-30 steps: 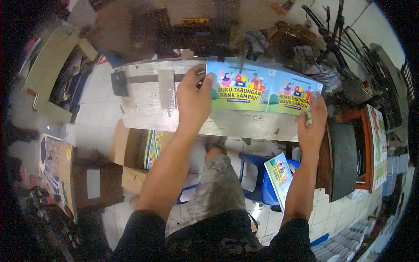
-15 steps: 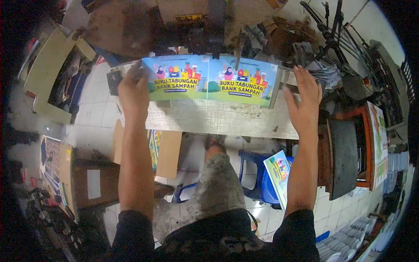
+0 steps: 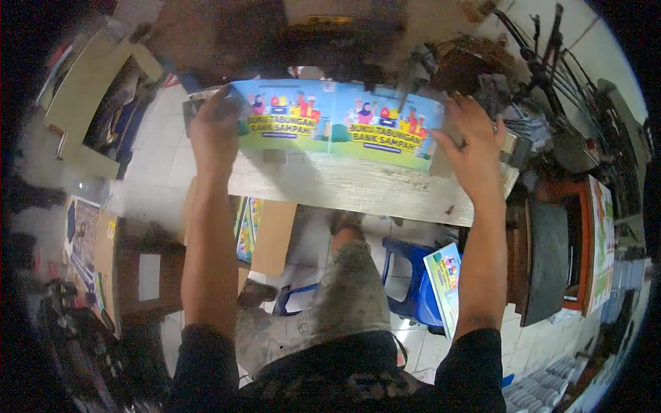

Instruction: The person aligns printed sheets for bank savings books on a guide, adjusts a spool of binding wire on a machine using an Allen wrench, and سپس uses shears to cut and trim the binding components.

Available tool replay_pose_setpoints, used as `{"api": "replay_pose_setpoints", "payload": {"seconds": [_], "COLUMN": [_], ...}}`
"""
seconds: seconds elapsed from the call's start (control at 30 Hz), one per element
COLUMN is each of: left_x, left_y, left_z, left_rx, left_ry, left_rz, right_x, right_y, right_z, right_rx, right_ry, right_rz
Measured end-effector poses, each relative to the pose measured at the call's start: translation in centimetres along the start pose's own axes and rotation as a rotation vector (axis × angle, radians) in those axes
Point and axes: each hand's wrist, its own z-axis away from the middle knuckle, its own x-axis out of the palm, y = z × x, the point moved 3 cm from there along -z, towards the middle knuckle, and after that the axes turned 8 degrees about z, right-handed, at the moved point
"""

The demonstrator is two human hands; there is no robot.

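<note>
A printed cover sheet [image 3: 282, 141], light blue and green with two matching cartoon panels side by side, lies at the far side of a pale, worn bench [image 3: 310, 182]. At its left edge is my left hand [image 3: 215, 127], fingers closed on the edge; motion blurs the fingertips. My right hand [image 3: 478, 141] is beside the sheet's right edge, thumb and fingers apart, the fingertips close to the corner. Whether they touch the paper I cannot tell. Dark machinery [image 3: 296, 45] stands behind the sheet.
Below the bench, a cardboard box [image 3: 274, 237] holds similar printed sheets. Another stack of prints [image 3: 444, 282] rests on a blue plastic stool [image 3: 416, 299]. A wooden cabinet [image 3: 575, 234] stands right; metal rods and scrap [image 3: 544, 76] crowd the far right.
My right hand has moved in toward the sheet's right edge, its fingers more bent. The left hand stays at the left edge. The whole view has shifted slightly.
</note>
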Motion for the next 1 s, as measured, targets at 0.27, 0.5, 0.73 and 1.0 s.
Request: {"api": "replay_pose_setpoints", "payload": {"seconds": [0.27, 0.5, 0.73, 1.0], "left_x": [-0.3, 0.0, 0.3, 0.1], "left_y": [-0.2, 2.1, 1.2, 0.4], "left_z": [0.0, -0.4, -0.6, -0.6], "left_rx": [0.042, 0.204, 0.21, 0.066], "left_ry": [-0.039, -0.105, -0.139, -0.192], "left_rz": [-0.125, -0.259, -0.275, -0.098], "right_x": [0.1, 0.9, 1.1, 1.3], "right_y": [0.0, 0.5, 1.0, -0.3], "right_z": [0.0, -0.4, 0.0, -0.2], "right_rx": [0.036, 0.015, 0.034, 0.092], "right_ry": [-0.05, -0.007, 0.028, 0.066], "right_rz": [-0.016, 0.04, 0.004, -0.095]}}
